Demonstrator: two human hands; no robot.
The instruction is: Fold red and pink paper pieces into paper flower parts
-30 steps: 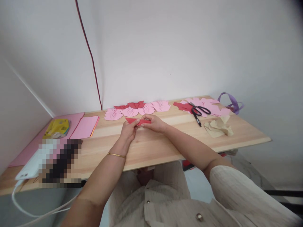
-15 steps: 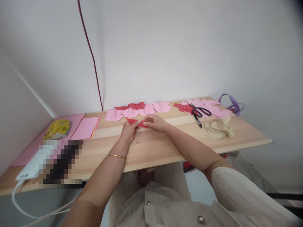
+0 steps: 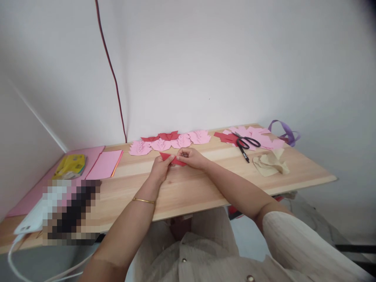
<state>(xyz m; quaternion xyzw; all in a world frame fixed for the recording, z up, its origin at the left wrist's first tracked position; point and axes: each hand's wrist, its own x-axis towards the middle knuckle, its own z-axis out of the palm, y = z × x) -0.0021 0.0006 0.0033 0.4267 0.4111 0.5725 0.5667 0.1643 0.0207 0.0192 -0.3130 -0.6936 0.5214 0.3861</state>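
A folded piece of red paper (image 3: 178,161) is held just above the wooden table (image 3: 194,192), with a pointed corner sticking up at its left. My left hand (image 3: 161,166) grips its left part, thumb on top. My right hand (image 3: 192,157) pinches it near the middle between thumb and fingers; the fingertips partly cover it. Behind my hands lie several pink paper cutouts (image 3: 161,145) with notched edges. Two red folded pieces (image 3: 169,136) rest behind these, close to the wall.
Black-handled scissors (image 3: 249,141) and a black pen (image 3: 243,152) lie at the right by pink scraps (image 3: 266,139). Crumpled beige paper (image 3: 270,164) and purple ribbon (image 3: 289,133) are farther right. At left are pink sheets (image 3: 102,164), a yellow packet (image 3: 70,166) and a white cabled device (image 3: 31,224).
The camera view has shifted slightly, so the table sits a little lower. Both hands keep hold of the red paper, which is tilted a bit differently.
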